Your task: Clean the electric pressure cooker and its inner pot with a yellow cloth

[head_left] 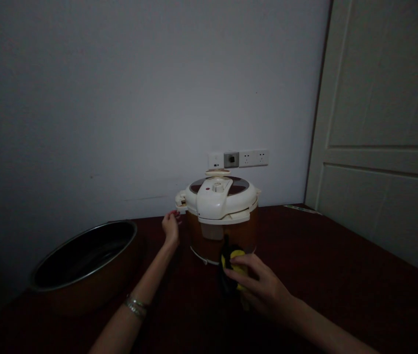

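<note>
A pressure cooker (pixel 219 216) with a cream lid and a brown-orange body stands on a dark wooden table (pixel 322 265) against the wall. My left hand (pixel 171 227) reaches to its left side, fingers curled just under the lid's side handle, and touches the pot there. My right hand (pixel 258 287) is in front of the cooker's base, its fingers closed on a yellow cloth or sponge (pixel 236 263) with a dark part, pressed near the lower front of the pot. A bracelet sits on my left wrist.
A large dark metal bowl (pixel 83 260) stands on the table at the left. Wall sockets (pixel 238 159) sit just behind the cooker. A white door (pixel 381 137) fills the right side.
</note>
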### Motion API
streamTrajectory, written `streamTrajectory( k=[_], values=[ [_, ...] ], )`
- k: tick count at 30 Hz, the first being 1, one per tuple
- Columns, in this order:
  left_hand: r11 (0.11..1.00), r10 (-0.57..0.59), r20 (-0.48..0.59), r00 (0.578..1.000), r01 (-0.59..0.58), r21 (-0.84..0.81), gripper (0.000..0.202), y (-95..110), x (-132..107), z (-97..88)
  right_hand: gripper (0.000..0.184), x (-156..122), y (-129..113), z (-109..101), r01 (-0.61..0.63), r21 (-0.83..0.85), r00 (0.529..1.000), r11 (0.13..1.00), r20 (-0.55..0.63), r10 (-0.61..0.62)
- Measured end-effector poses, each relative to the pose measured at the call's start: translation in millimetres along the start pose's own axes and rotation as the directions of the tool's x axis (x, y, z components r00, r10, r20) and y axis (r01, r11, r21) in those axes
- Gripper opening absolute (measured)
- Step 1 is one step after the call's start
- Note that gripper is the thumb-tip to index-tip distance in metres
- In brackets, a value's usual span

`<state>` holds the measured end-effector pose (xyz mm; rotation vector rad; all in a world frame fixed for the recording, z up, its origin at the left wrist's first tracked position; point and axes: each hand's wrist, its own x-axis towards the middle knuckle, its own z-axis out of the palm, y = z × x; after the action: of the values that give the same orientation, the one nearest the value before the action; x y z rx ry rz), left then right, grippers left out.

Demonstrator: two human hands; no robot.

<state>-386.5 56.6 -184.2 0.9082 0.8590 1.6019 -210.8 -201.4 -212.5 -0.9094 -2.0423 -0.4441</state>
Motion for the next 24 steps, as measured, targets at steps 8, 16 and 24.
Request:
streamTrajectory(
  k=[8, 16, 24],
  values=[
    [0.953, 0.171, 0.337, 0.926, -0.242, 0.182, 0.019, 43.1, -120.6, -66.4, 0.027, 22.6, -30.4, 27.5, -0.552, 0.64, 0.794, 0.535, 0.207, 0.572],
    [0.866, -0.452, 0.783, 0.428, 0.0, 0.5, 0.06, 38.2, -178.6, -90.4, 0.042, 4.7, -41.7, 54.7, -0.663, 0.748, 0.632, 0.005, 0.557, 0.538],
    [0.802, -0.472, 0.358, 0.806, 0.224, 0.554, 0.022, 44.0, -123.2, -99.7, 0.055, -44.7, 0.2, 26.6, -0.723, 0.69, 0.497, 0.035, 0.485, 0.719]
  ],
)
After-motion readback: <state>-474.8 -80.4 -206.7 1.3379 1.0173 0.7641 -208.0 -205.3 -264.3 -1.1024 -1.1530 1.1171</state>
